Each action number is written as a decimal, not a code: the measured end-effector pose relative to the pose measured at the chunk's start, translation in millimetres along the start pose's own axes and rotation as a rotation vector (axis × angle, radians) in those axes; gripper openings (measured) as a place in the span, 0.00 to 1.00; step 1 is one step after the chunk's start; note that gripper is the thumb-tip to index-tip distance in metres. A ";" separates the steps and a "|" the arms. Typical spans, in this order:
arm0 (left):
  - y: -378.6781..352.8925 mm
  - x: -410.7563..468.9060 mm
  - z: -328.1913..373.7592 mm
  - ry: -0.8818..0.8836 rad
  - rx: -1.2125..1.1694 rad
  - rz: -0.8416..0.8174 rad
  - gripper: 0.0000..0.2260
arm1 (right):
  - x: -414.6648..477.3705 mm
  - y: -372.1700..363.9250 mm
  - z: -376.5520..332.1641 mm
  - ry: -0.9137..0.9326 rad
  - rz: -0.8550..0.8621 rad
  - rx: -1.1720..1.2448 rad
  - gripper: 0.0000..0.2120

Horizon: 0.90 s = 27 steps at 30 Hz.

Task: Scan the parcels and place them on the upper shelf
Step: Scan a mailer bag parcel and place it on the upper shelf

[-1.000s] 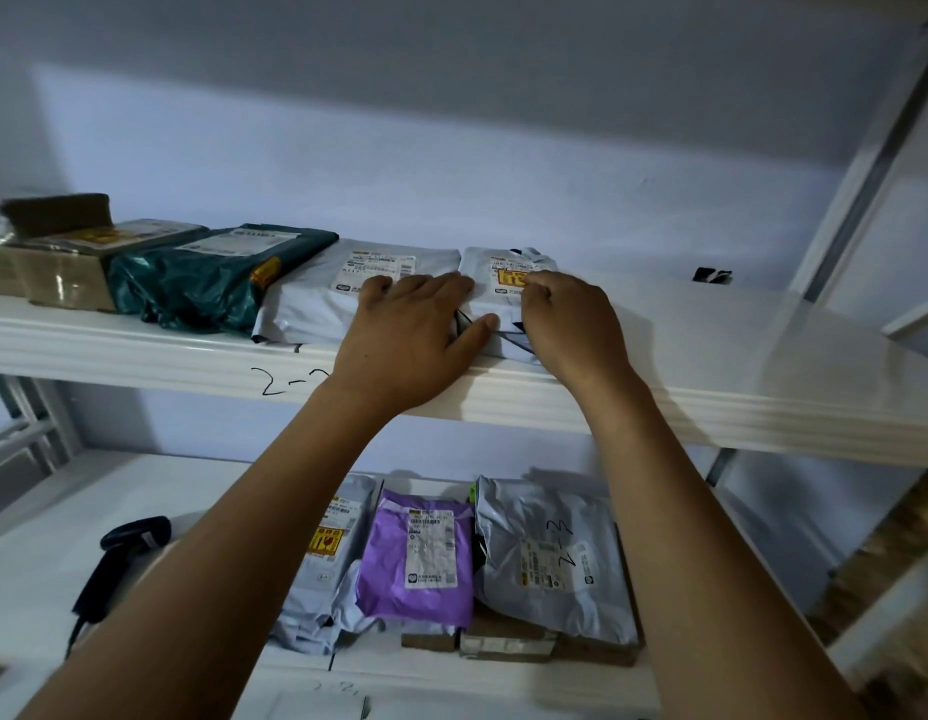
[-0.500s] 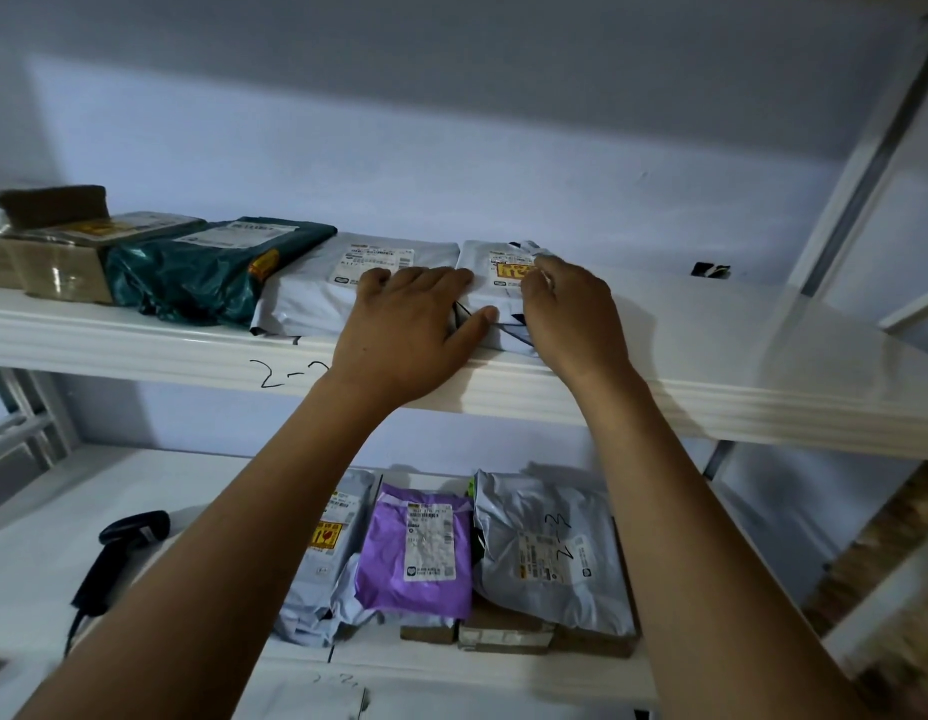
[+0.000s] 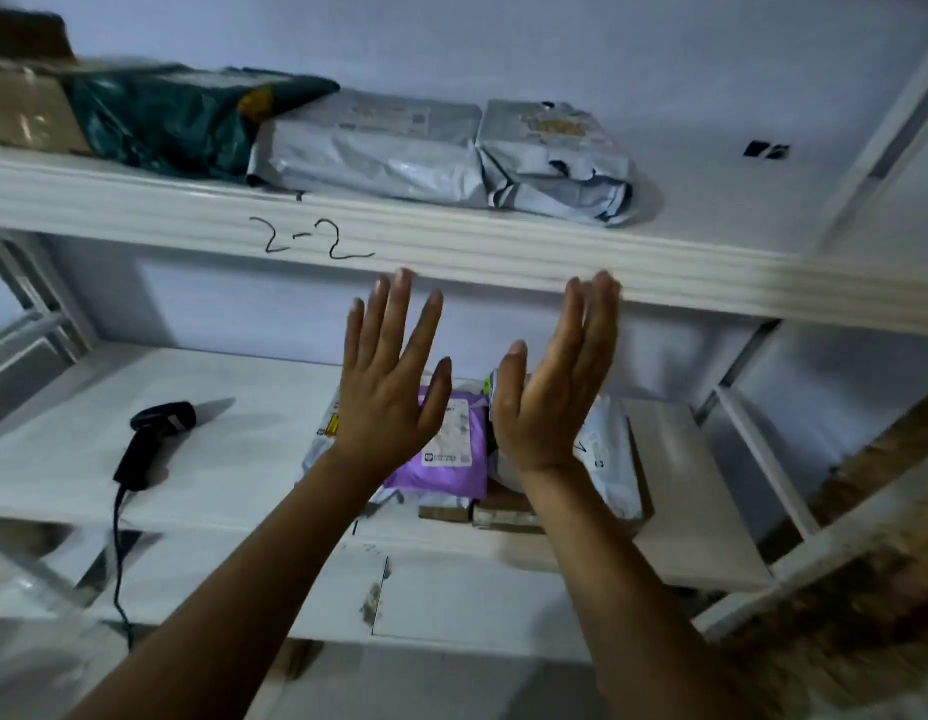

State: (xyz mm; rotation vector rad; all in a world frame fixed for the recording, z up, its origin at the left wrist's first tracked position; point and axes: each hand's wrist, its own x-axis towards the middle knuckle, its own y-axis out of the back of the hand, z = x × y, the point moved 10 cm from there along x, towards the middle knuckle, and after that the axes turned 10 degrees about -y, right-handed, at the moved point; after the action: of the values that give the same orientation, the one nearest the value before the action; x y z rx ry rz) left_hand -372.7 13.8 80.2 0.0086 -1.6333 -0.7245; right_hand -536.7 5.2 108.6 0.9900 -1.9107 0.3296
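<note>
**Q:** Which step is shown?
**A:** Between parcels. My left hand [image 3: 386, 402] and right hand [image 3: 547, 402] hang below the upper shelf [image 3: 503, 252], fingers straight, holding nothing. The crinkled grey polybag [image 3: 550, 158] lies on it.
**Q:** Next?
**A:** Probably the black scanner [image 3: 144, 444], then the glossy purple mailer [image 3: 451, 459] on the lower shelf [image 3: 243, 433]. Its label is blurred here.

Dim, bluish, flat light; motion blur smears the upper shelf [image 3: 503, 252] edge; wide-angle bending beside it.
</note>
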 end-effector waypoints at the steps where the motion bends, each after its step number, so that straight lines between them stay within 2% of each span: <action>1: -21.0 -28.4 -13.5 0.105 -0.080 -0.093 0.29 | -23.7 -12.1 17.4 -0.077 -0.088 0.002 0.30; 3: -56.6 -88.2 -44.5 0.425 -0.228 -0.276 0.30 | -66.2 -35.8 49.2 -0.246 -0.276 -0.005 0.29; 6: -82.4 -171.1 -92.3 0.906 -0.273 -0.413 0.26 | -121.8 -77.4 78.0 -0.432 -0.613 0.029 0.23; 8: -84.4 -204.5 -115.9 1.088 -0.252 -0.438 0.22 | -145.6 -95.8 79.6 -0.468 -0.773 0.041 0.19; 12: -89.4 -246.2 -148.7 1.302 -0.164 -0.500 0.19 | -178.0 -128.0 66.8 -0.502 -0.939 0.020 0.15; 16: -112.7 -275.6 -167.9 1.369 -0.076 -0.674 0.27 | -226.1 -180.4 51.9 -0.756 -1.167 0.124 0.18; 18: -121.8 -281.6 -174.7 1.373 -0.019 -0.741 0.23 | -243.9 -198.3 44.5 -0.854 -1.220 0.128 0.19; 20: -127.3 -286.5 -182.1 1.368 0.022 -0.780 0.18 | -253.0 -208.8 39.0 -0.877 -1.228 0.081 0.20; 23: -130.8 -298.0 -191.1 1.317 0.062 -0.844 0.17 | -261.0 -215.7 38.2 -0.904 -1.210 0.028 0.20; 27: -124.9 -295.3 -198.3 1.111 0.168 -0.883 0.16 | -271.9 -218.5 39.1 -0.991 -1.165 0.046 0.19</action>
State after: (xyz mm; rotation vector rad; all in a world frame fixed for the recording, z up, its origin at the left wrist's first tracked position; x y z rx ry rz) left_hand -180.7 -55.9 -236.7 1.1113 -0.5368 -0.9675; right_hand -329.9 -20.8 -173.8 2.3482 -1.6883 -0.9520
